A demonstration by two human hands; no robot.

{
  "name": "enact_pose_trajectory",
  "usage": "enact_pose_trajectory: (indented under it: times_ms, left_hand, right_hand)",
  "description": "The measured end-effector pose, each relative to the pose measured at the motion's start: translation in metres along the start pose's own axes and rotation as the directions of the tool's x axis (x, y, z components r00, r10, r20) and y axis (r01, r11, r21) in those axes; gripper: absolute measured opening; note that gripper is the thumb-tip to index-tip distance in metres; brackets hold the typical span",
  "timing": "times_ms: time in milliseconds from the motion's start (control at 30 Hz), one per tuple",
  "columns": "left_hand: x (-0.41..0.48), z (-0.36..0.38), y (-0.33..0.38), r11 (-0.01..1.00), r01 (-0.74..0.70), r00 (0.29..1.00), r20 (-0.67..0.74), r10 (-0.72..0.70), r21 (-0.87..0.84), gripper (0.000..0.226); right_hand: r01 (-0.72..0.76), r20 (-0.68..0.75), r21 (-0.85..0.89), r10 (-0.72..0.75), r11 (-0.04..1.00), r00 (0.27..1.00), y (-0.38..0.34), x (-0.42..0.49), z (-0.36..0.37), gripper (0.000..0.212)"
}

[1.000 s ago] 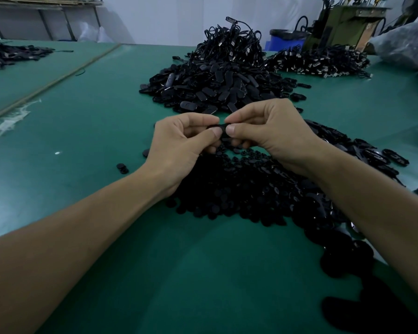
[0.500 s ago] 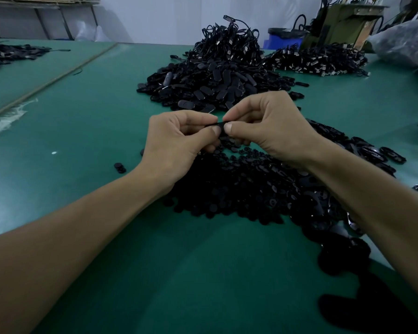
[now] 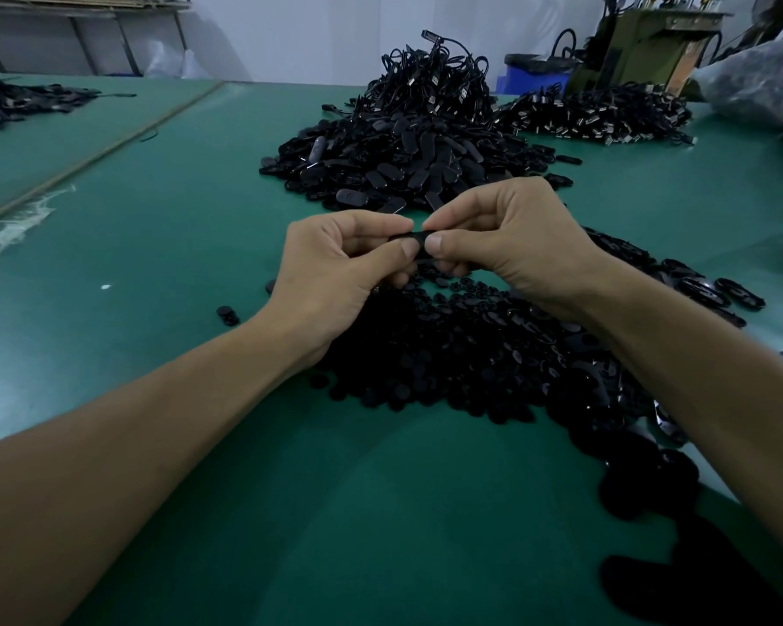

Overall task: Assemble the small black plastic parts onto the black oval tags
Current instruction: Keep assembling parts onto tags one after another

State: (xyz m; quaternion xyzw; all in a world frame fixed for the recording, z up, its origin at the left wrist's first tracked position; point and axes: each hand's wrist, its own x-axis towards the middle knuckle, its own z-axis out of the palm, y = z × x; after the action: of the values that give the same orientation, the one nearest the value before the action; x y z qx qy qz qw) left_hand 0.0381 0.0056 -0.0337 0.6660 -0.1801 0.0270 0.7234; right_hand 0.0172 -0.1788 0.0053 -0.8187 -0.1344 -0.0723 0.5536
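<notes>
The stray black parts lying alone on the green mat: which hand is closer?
Left. The left hand sits just right of the stray black parts; the right hand is beyond it, farther right. Both pinch one black tag.

The table [image 3: 163,246] wears a smooth, matt green covering. The oval tags [image 3: 394,173] heaped on it look like black plastic with a faint sheen, while the small round parts [image 3: 448,354] nearer appear duller, matt black.

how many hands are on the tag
2: the left hand pinches the tag at one end, the right hand at the other, both above the near pile. No other hands in view.
</notes>
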Motion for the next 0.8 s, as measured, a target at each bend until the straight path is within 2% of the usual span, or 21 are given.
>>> enact_pose_trajectory:
  times_ms: [400, 633, 800]
  left_hand:
    - [-0.0026, 0.0, 0.0029, 1.0, -0.012, 1.0, 0.027, 0.012, 0.014, 0.012]
    - [-0.0001, -0.0016, 0.0002, 1.0, 0.003, 1.0, 0.022, -0.002, -0.023, 0.014]
    - [0.0011, -0.0017, -0.0021, 1.0, -0.013, 1.0, 0.007, 0.013, -0.024, 0.014]
  right_hand:
    - [0.064, -0.011, -0.202, -0.067, 0.977, 0.998, -0.0056, 0.0016, -0.0012, 0.009]
    - [0.041, 0.026, -0.037, -0.04, 0.998, 0.999, -0.0012, -0.0006, -0.0023, 0.008]
    - [0.026, 0.021, 0.015, -0.026, 1.0, 0.999, 0.0017, -0.0011, -0.0009, 0.008]
